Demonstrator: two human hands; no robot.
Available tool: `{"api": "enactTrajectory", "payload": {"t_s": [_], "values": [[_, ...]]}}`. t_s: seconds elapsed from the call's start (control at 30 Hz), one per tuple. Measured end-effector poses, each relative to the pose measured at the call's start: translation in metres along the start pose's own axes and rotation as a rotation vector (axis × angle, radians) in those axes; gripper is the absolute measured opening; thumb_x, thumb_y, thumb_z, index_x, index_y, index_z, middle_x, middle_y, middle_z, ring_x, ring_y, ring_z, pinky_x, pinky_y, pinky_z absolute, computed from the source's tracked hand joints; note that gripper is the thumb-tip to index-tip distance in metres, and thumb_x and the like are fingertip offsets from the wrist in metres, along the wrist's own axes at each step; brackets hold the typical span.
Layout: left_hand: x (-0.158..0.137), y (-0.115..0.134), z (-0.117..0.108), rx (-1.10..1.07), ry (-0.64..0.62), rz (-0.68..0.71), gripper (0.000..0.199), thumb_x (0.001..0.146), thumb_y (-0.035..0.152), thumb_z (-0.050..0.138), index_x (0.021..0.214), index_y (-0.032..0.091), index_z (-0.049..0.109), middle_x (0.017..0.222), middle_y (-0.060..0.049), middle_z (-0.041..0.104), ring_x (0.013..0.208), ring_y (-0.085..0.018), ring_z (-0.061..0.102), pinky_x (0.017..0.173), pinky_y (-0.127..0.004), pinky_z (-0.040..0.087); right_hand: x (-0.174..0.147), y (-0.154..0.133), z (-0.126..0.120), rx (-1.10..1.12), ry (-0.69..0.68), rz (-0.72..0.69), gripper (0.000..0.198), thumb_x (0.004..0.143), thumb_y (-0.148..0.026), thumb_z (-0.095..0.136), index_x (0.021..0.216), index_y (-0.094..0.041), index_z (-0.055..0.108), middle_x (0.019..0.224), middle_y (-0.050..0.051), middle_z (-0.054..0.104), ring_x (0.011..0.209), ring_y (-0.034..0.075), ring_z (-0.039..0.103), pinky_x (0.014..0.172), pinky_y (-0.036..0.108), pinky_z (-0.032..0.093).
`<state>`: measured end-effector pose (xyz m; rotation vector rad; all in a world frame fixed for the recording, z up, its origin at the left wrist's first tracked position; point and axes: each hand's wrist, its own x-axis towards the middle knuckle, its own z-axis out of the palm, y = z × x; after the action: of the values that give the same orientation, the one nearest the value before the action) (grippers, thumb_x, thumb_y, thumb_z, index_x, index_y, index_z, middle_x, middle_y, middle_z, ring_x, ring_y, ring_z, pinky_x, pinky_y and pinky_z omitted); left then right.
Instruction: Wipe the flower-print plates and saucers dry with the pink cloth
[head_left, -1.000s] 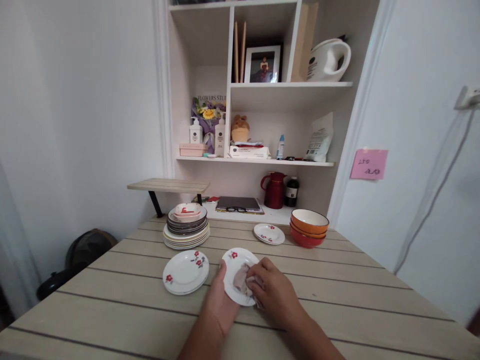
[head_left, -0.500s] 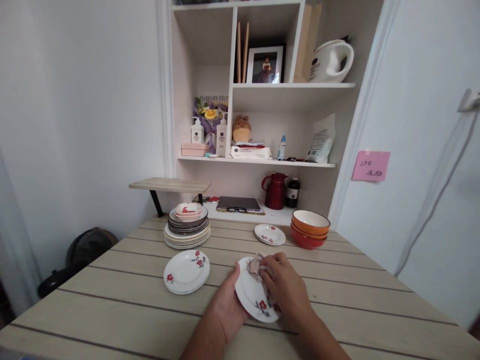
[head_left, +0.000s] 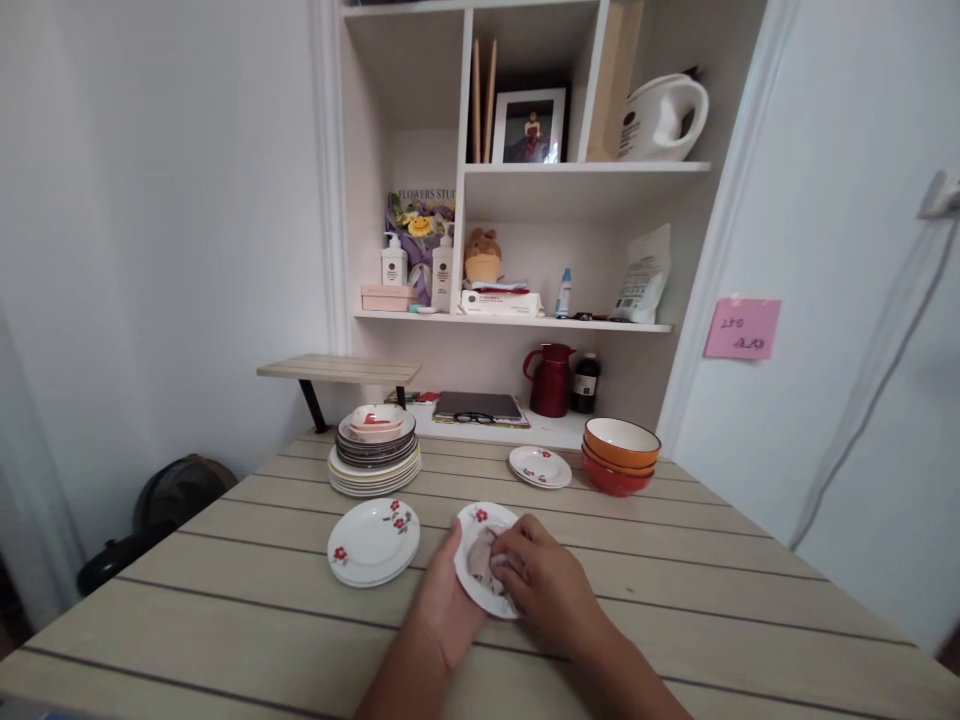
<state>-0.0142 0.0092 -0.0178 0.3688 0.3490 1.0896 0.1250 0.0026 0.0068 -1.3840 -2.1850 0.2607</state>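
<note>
Over the slatted table (head_left: 697,585), lower centre, my left hand (head_left: 450,598) is gripping a plate (head_left: 469,532), my right hand (head_left: 551,585) pinching a cloth (head_left: 481,562) (white shelves (head_left: 585,168) are filling upper centre).

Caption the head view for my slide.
Left hand holding a flowered plate, right hand with a cloth on it; stacked dishes and bowls on the table.
</note>
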Motion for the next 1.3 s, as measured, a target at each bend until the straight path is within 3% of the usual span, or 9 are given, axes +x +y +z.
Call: {"api": "enactTrajectory", "payload": {"t_s": [0.17, 0.43, 0.73, 0.93, 1.17, 1.3], "values": [[-0.001, -0.013, 0.005, 0.074, -0.009, -0.137, 0.042, 0.086, 0.048, 0.055, 0.108, 0.013, 0.067, 0.094, -0.011, 0.074, 0.092, -0.026, 0.067, 0.087, -0.037, 0.044, 0.003, 0.005, -0.001, -0.036, 0.096, 0.057, 0.020, 0.086, -0.028, 0.047, 0.098, -0.028, 0.064, 0.103, 0.002, 0.056, 0.085, 0.016, 0.058, 0.070, 0.026, 0.041], [-0.007, -0.007, 0.008, 0.073, -0.035, -0.148, 0.054, 0.087, 0.047, 0.054, 0.128, 0.013, 0.055, 0.108, -0.014, 0.072, 0.103, -0.028, 0.064, 0.092, -0.040, 0.042, 0.004, 0.023, -0.007, -0.200, 0.156, 0.227, 0.019, 0.090, -0.030, 0.048, 0.100, -0.028, 0.064, 0.102, 0.004, 0.057, 0.082, 0.018, 0.060, 0.055, 0.026, 0.031], [-0.007, 0.004, 0.006, 0.032, -0.024, -0.021, 0.051, 0.087, 0.050, 0.051, 0.116, 0.010, 0.063, 0.100, -0.014, 0.073, 0.097, -0.028, 0.066, 0.091, -0.040, 0.043, -0.001, 0.011, -0.005, -0.095, 0.034, 0.118, 0.017, 0.086, -0.026, 0.051, 0.096, -0.028, 0.065, 0.099, 0.002, 0.058, 0.079, 0.015, 0.060, 0.062, 0.024, 0.035], [-0.008, -0.007, 0.010, 0.087, -0.019, -0.107, 0.042, 0.085, 0.050, 0.057, 0.098, 0.013, 0.068, 0.088, -0.011, 0.074, 0.091, -0.026, 0.068, 0.089, -0.038, 0.044, -0.001, 0.001, -0.001, 0.016, 0.062, 0.036, 0.018, 0.085, -0.024, 0.050, 0.095, -0.027, 0.065, 0.099, 0.001, 0.056, 0.082, 0.015, 0.059, 0.070, 0.024, 0.040], [-0.006, -0.017, 0.008, 0.166, -0.017, -0.188, 0.050, 0.086, 0.047, 0.056, 0.120, 0.012, 0.062, 0.102, -0.015, 0.073, 0.100, -0.028, 0.066, 0.091, -0.038, 0.043, 0.002, 0.013, -0.009, -0.076, 0.210, 0.161, 0.019, 0.089, -0.030, 0.047, 0.097, -0.028, 0.064, 0.102, 0.002, 0.056, 0.084, 0.016, 0.059, 0.064, 0.025, 0.038], [-0.006, -0.015, 0.004, 0.167, -0.011, -0.187, 0.055, 0.085, 0.049, 0.056, 0.126, 0.012, 0.058, 0.108, -0.016, 0.072, 0.103, -0.029, 0.065, 0.091, -0.039, 0.044, 0.001, 0.018, -0.014, -0.133, 0.222, 0.243, 0.019, 0.091, -0.033, 0.046, 0.097, -0.027, 0.063, 0.103, 0.002, 0.056, 0.082, 0.015, 0.059, 0.058, 0.025, 0.034]]}}
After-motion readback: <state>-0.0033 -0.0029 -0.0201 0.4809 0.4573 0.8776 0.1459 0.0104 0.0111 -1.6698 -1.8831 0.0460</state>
